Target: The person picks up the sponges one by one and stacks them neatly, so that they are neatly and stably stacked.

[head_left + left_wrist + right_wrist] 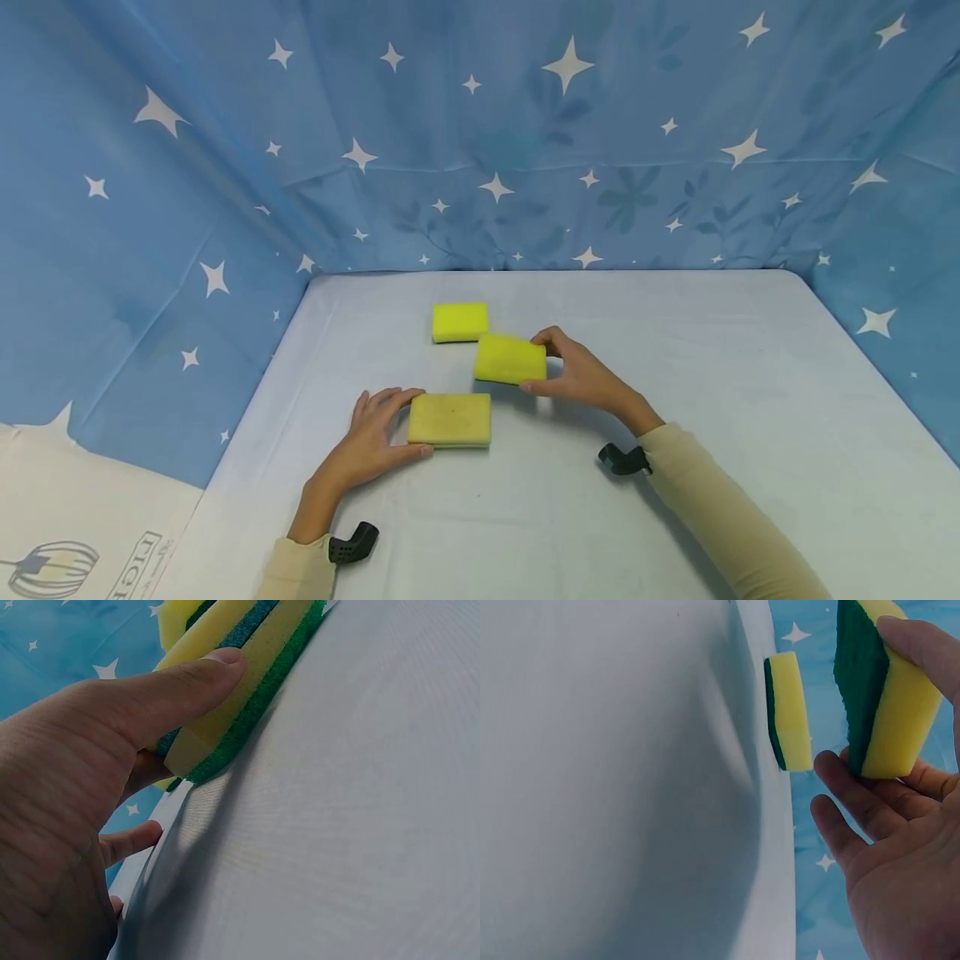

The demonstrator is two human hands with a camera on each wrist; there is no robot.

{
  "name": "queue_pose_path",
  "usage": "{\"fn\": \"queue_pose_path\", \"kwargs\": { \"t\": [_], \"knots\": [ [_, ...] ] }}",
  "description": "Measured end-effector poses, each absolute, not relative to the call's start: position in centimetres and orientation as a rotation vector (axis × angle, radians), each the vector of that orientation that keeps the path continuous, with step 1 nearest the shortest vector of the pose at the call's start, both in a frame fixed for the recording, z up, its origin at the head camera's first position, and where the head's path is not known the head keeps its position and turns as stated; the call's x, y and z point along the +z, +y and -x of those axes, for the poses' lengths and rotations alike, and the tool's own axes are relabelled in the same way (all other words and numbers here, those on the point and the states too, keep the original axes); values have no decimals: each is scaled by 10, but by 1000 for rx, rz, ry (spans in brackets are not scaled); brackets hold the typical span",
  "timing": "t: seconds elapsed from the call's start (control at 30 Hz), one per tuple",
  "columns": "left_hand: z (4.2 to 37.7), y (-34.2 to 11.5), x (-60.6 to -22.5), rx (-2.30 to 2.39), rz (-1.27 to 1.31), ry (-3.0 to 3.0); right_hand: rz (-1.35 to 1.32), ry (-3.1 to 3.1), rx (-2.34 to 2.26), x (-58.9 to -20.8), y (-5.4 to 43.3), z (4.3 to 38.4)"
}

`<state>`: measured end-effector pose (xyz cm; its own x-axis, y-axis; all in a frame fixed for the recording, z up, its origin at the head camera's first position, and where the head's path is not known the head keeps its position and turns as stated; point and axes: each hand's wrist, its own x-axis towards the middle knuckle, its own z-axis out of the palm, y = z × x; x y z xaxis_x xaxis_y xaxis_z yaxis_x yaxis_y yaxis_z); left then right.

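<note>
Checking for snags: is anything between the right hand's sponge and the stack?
Nothing visible stands between the raised sponge and the stack; the left hand grips the stack's left end. The back sponge lies farther back.

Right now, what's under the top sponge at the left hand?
Under its blue pad is another sponge, yellow over a green pad, then white tabletop. The facing surfaces and green underside are hidden.

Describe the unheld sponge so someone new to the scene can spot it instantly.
Start at the blue star-print curtain behind the white table. Near the table's far edge, left of its middle, lies a bright yellow sponge, green scouring side down. It alone is untouched by hands: the right hand holds another sponge, the left hand grips a sponge stack nearer the viewer.
</note>
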<state>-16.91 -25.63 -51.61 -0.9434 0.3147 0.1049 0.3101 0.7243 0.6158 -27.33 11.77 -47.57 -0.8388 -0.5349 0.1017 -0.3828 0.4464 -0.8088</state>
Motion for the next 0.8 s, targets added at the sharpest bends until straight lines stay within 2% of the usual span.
{"fn": "queue_pose_path", "kwargs": {
  "t": [0.8],
  "knots": [
    [168, -257, -513, 1050, -541, 2899, 892, 2469, -1313, -477, 83, 262]
  ]
}}
